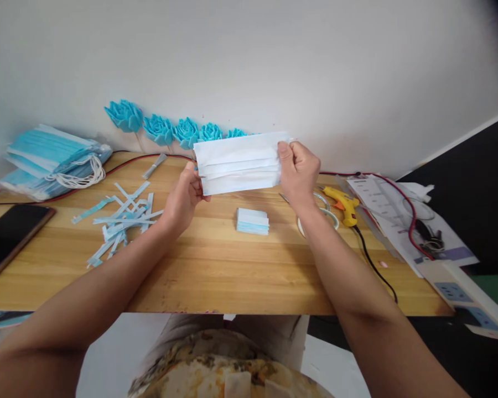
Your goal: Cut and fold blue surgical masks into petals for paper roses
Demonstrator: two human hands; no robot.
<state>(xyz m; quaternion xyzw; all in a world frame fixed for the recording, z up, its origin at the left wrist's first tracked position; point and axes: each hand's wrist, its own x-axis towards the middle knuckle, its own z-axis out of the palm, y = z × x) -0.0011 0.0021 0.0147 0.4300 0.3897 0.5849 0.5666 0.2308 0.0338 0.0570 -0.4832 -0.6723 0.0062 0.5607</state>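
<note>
Above the middle of the worktop (216, 276), a white pleated mask sheet (240, 163) hangs in the air between both hands, its long axis running from 9 to 3 o'clock with the 3 o'clock end slightly higher. At the 9 o'clock end the left hand (185, 196) pinches it, at the 3 o'clock end the right hand (299, 168); each grip is clenched on the sheet, neither nearer than the other. Below, at 6 o'clock, lies a small folded stack (252, 221); cut blue strips (122, 218) lie at 8 o'clock, a yellow glue gun (344, 204) at 4 o'clock.
</note>
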